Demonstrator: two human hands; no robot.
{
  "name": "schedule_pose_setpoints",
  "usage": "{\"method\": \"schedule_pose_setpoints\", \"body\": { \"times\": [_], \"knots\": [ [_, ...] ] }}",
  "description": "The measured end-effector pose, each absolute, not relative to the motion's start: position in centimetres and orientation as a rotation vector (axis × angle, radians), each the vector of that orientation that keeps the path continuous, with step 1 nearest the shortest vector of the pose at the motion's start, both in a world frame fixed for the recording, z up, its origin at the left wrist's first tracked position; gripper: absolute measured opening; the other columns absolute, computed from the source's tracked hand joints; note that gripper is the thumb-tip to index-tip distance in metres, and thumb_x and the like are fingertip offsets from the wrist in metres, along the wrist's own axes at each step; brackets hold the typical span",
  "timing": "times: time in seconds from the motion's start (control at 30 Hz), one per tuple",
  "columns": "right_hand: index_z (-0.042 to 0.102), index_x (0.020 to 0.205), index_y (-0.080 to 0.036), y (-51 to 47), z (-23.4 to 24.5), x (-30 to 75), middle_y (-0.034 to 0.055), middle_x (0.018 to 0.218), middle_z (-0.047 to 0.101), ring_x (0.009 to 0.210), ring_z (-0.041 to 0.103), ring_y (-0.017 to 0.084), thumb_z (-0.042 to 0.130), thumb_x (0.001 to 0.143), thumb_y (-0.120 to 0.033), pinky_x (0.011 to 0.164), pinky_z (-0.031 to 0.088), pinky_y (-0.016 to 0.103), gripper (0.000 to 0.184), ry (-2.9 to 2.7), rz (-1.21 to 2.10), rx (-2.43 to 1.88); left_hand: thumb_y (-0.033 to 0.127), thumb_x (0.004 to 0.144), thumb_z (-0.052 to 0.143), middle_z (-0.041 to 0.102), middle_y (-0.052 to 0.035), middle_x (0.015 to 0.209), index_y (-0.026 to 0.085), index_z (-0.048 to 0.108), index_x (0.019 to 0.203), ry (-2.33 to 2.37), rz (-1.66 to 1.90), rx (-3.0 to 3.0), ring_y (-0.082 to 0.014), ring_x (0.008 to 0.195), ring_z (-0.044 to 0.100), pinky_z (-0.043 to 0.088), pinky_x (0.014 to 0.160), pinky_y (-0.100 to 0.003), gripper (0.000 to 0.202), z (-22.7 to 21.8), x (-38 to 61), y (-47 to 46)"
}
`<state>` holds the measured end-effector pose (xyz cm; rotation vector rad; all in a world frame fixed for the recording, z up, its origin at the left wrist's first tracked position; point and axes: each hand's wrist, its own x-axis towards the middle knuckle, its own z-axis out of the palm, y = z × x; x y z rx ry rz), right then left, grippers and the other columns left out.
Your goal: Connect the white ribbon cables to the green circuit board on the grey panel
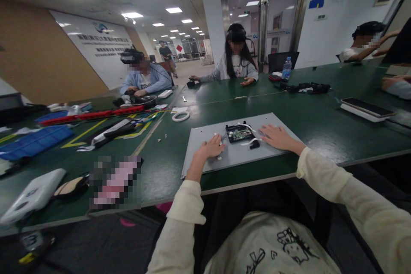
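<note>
A grey flat panel [231,156] lies on the table in front of me. At its middle sits an opened black device housing [231,138] with a green circuit board [241,133] inside. White ribbon cables [251,141] stick out of its right side, and a small black part [254,145] rests just below. My left hand [212,147] lies palm down on the panel, left of the housing, fingers stretched; a tiny white piece [219,158] shows beneath it. On the other side my right hand [278,137] rests flat, fingers spread near the cable ends. Neither hand visibly holds anything.
Left on the green table are a pink phone-like item [117,182], a white device [35,195], a blue tray [38,141], a tape roll [180,116] and a wrench [184,99]. A phone [367,107] and water bottle [287,69] stand right. Several people sit around.
</note>
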<state>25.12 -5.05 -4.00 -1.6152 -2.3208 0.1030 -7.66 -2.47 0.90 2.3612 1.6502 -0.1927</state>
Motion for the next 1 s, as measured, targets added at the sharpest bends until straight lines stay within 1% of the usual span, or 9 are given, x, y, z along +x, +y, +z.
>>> {"method": "schedule_pose_setpoints", "body": {
  "times": [0.07, 0.17, 0.3, 0.37, 0.5, 0.63, 0.77, 0.93, 1.0],
  "knots": [
    [0.041, 0.147, -0.027, -5.1, -4.7, 25.2, 0.0119, 0.152, 0.035, 0.14, 0.029, 0.035, 0.025, 0.096, -0.058, 0.109, 0.023, 0.061, 0.062, -2.355, 0.079, -1.652, 0.042, 0.096, 0.026, 0.024, -0.009, 0.157, 0.023, 0.035, 0.145, 1.628, -0.142, 2.345, -0.0224, 0.146, 0.021, 0.026, 0.113, -0.048, 0.054, 1.1, -8.1, -2.2],
    [0.041, 0.147, -0.027, -5.0, -5.0, 24.9, 0.0125, 0.152, 0.034, 0.14, 0.029, 0.035, 0.024, 0.095, -0.06, 0.108, 0.024, 0.061, 0.064, -2.358, 0.059, -1.657, 0.042, 0.097, 0.022, 0.042, -0.0059, 0.149, 0.026, 0.051, 0.132, 1.634, 0.026, 2.315, -0.0203, 0.139, 0.038, 0.036, 0.107, -0.038, 0.049, 1.4, -8.6, -1.8],
    [0.041, 0.147, -0.026, -4.9, -4.9, 24.5, 0.0125, 0.153, 0.034, 0.14, 0.028, 0.035, 0.023, 0.095, -0.062, 0.109, 0.023, 0.061, 0.065, -2.36, 0.057, -1.651, 0.042, 0.096, 0.029, 0.065, -0.0084, 0.125, 0.023, 0.064, 0.11, 1.648, 0.19, 2.284, -0.021, 0.12, 0.057, 0.044, 0.097, -0.032, 0.043, 1.9, -8.6, -1.7],
    [0.041, 0.147, -0.027, -4.9, -4.9, 24.2, 0.0124, 0.153, 0.034, 0.14, 0.028, 0.036, 0.023, 0.095, -0.062, 0.109, 0.022, 0.061, 0.065, -2.355, 0.058, -1.653, 0.04, 0.096, 0.031, 0.071, -0.0088, 0.112, 0.022, 0.066, 0.101, 1.692, 0.243, 2.311, -0.0207, 0.11, 0.062, 0.046, 0.092, -0.03, 0.04, 1.9, -8.3, -2.0],
    [0.041, 0.146, -0.026, -5.0, -5.0, 23.7, 0.0126, 0.153, 0.033, 0.14, 0.028, 0.036, 0.022, 0.095, -0.061, 0.109, 0.022, 0.061, 0.065, -2.35, 0.052, -1.665, 0.035, 0.098, 0.03, 0.071, -0.0098, 0.108, 0.02, 0.063, 0.107, 1.886, 0.462, 2.365, -0.0194, 0.103, 0.064, 0.045, 0.087, -0.028, 0.038, 1.4, -7.7, -2.7],
    [0.038, 0.148, -0.025, -5.3, -4.7, 23.3, 0.0112, 0.154, 0.032, 0.141, 0.026, 0.035, 0.02, 0.095, -0.062, 0.109, 0.022, 0.061, 0.067, -2.311, 0.12, -1.667, 0.032, 0.098, 0.034, 0.066, -0.0114, 0.119, 0.018, 0.058, 0.122, 2.057, 0.663, 2.356, -0.0201, 0.111, 0.06, 0.042, 0.094, -0.029, 0.037, 1.2, -7.4, -3.3],
    [0.034, 0.15, -0.025, -5.8, -4.1, 23.0, 0.0098, 0.154, 0.033, 0.141, 0.029, 0.031, 0.025, 0.096, -0.059, 0.111, 0.022, 0.058, 0.064, -2.27, 0.194, -1.587, 0.028, 0.097, 0.035, 0.064, -0.0118, 0.122, 0.018, 0.057, 0.123, 2.128, 0.754, 2.404, -0.0227, 0.116, 0.057, 0.039, 0.098, -0.034, 0.036, 1.4, -7.4, -3.5],
    [0.055, 0.133, -0.019, -5.9, -3.4, 22.9, 0.0117, 0.135, 0.055, 0.125, 0.05, 0.024, 0.033, 0.097, -0.044, 0.109, 0.033, 0.043, 0.049, -2.066, 0.202, -1.396, 0.026, 0.095, 0.037, 0.062, -0.0126, 0.124, 0.018, 0.056, 0.125, 2.175, 0.689, 2.411, -0.0246, 0.115, 0.057, 0.039, 0.098, -0.037, 0.036, 1.5, -7.4, -3.8],
    [0.059, 0.128, -0.018, -6.3, -2.8, 22.7, 0.0119, 0.131, 0.058, 0.122, 0.052, 0.023, 0.035, 0.097, -0.041, 0.108, 0.035, 0.04, 0.045, -2.022, 0.2, -1.312, 0.026, 0.095, 0.037, 0.062, -0.0129, 0.125, 0.018, 0.055, 0.126, 2.182, 0.679, 2.405, -0.025, 0.115, 0.057, 0.04, 0.098, -0.038, 0.037, 1.5, -7.4, -4.0]
  ]
}}
